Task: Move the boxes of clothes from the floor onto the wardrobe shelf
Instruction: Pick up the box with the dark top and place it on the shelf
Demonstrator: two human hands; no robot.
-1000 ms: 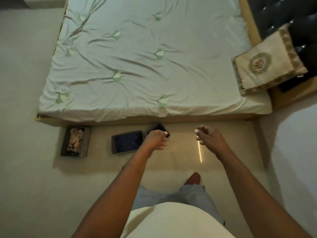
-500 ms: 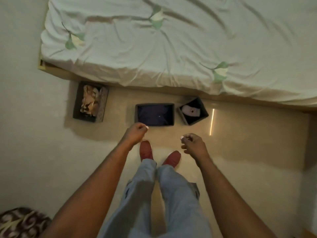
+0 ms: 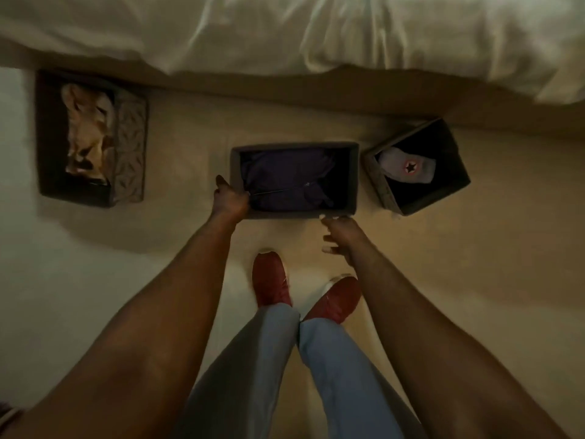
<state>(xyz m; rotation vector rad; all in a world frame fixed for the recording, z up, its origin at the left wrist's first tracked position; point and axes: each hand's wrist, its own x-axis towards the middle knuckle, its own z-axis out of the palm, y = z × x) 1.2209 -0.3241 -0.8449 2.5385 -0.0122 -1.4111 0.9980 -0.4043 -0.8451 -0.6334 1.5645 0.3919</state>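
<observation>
- While all three boxes sit on the floor (image 3: 474, 280) beside the bed (image 3: 316, 90), none has reached a shelf; wardrobe not in view; judged: task at its first lift, nothing delivered as far as can be seen.
- Middle box (image 3: 353, 179): on the floor straight ahead of the feet; holds a folded dark garment (image 3: 285, 179); left hand (image 3: 229, 199) curls over its near-left corner and grips the rim; right hand (image 3: 340, 236) spread wide, fingertips at the near rim toward the right end; contact there too blurred to confirm; it holds nothing.
- Left box (image 3: 129, 144): well apart to the left, close against the bed base; pale clothes (image 3: 85, 131) inside; untouched.
- Right box (image 3: 378, 182): turned at an angle, just beside the middle box's right end; grey item (image 3: 408, 167) with a star emblem inside; untouched.
- Left to do, by judgement: second grip, lift, carry; then the other two boxes.
- In the way: right box crowds the middle box's right end, leaving little room for a hand there; bedding (image 3: 285, 33) overhangs behind; red shoes (image 3: 270, 280) stand near the box's near wall; light dim, frame blurred.
</observation>
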